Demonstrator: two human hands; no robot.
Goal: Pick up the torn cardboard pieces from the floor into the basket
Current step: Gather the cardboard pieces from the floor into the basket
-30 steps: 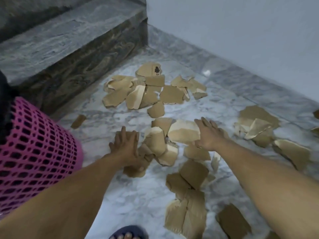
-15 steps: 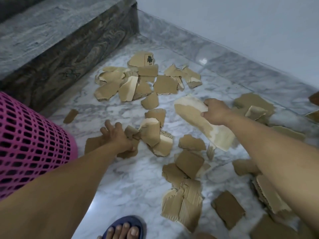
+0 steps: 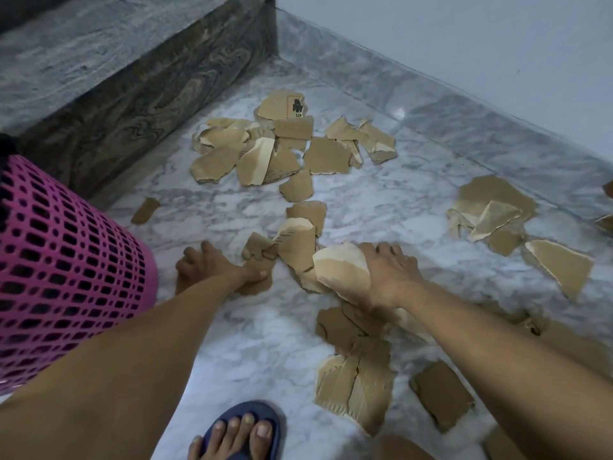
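Torn brown cardboard pieces lie scattered over the marble floor (image 3: 265, 327). My right hand (image 3: 388, 277) grips a large pale-sided cardboard piece (image 3: 343, 272) just above the floor at centre. My left hand (image 3: 212, 267) is closed on a small brown cardboard piece (image 3: 255, 285) low on the floor, right beside the pink mesh basket (image 3: 63, 270) at the left edge. A far pile of cardboard (image 3: 282, 151) lies near the step, and another cluster of cardboard (image 3: 494, 210) lies at the right. More cardboard pieces (image 3: 358, 390) lie under my right forearm.
A dark stone step (image 3: 132, 81) rises at the back left. A white wall (image 3: 464, 44) with a marble skirting (image 3: 431, 111) runs along the back right. My foot in a blue sandal (image 3: 242, 429) stands at the bottom centre. One stray cardboard scrap (image 3: 145, 210) lies near the basket.
My right hand has brought the large pale piece back leftward and down toward the central pieces. My left hand has stayed closed on the small piece by the basket.
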